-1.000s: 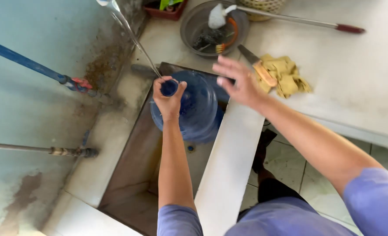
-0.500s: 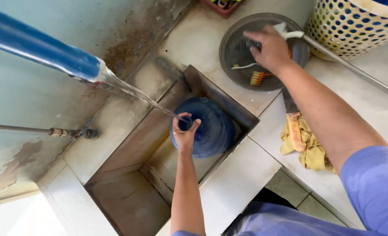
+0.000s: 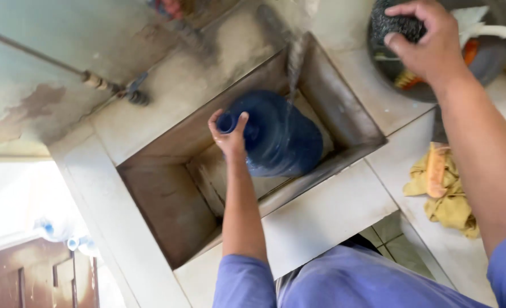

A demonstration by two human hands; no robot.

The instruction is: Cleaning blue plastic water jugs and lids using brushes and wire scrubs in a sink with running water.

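Note:
A large blue water bottle (image 3: 281,140) lies tilted in a tiled sink basin (image 3: 167,199), with water streaming onto it from above. My left hand (image 3: 228,130) grips the bottle's neck. My right hand (image 3: 427,43) is up at the far right over a dark round dish (image 3: 486,60), its fingers closed on a dark scouring pad (image 3: 398,25). The dish also holds a white brush and some orange items.
A yellow cloth (image 3: 444,191) lies on the counter to the right of the basin. A pipe with a valve (image 3: 116,88) runs along the stained wall at the left. A wooden door (image 3: 36,274) shows at the lower left.
My right hand has closed on the dark scouring pad in the dish. The view has swung, so the basin sits more central. My left hand stays on the bottle's neck.

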